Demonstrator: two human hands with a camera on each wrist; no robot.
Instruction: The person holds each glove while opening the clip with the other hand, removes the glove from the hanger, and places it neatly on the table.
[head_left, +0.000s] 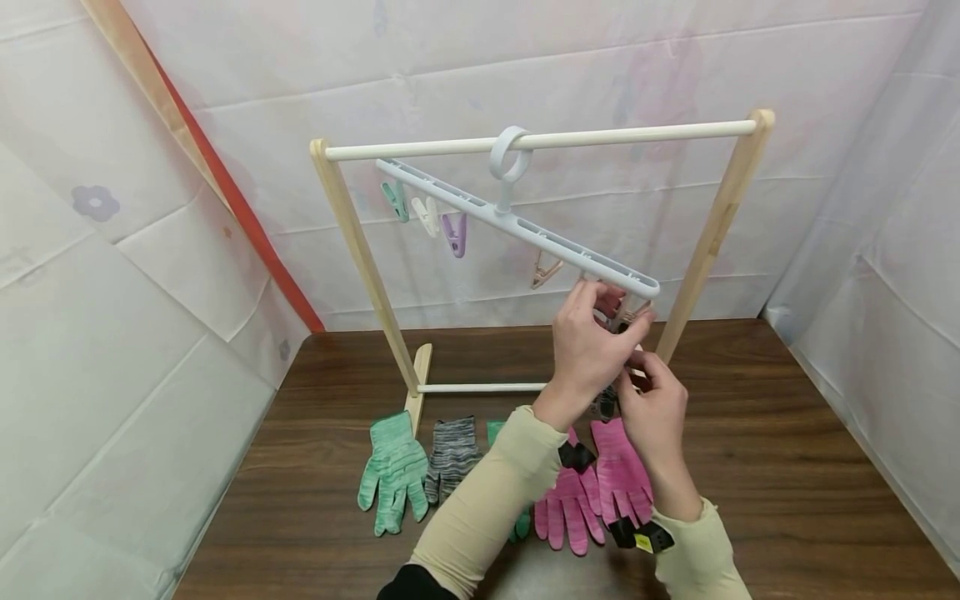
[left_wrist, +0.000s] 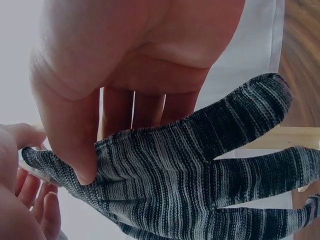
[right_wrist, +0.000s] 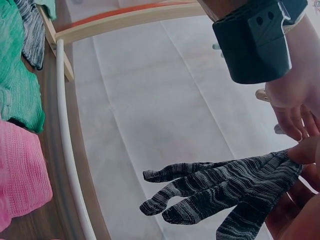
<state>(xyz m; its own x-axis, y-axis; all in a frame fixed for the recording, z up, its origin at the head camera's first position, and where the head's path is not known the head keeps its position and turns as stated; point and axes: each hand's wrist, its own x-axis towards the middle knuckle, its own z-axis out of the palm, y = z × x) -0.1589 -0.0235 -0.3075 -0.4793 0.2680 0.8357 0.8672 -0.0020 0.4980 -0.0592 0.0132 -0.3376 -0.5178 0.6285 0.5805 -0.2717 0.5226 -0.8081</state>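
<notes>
My left hand [head_left: 588, 337] is raised under the right end of the white hanger bar [head_left: 502, 218] and pinches a pale clothespin [left_wrist: 39, 172]. Just below it, my right hand [head_left: 656, 408] grips the cuff end of a black-and-grey striped glove [left_wrist: 160, 175], thumb on one side and fingers behind. The glove hangs fingers downward, as the right wrist view also shows. A corner of its cuff is right at the clothespin in the left wrist view. In the head view the hands hide most of the glove and the clothespin.
The bar hangs by its ring [head_left: 512, 154] from a wooden rack [head_left: 540, 142], with green, white, purple and peach [head_left: 545, 269] clothespins. On the brown table [head_left: 787, 483] lie a green glove [head_left: 393, 475], a striped glove [head_left: 453, 454], another green one and two pink gloves [head_left: 618, 467].
</notes>
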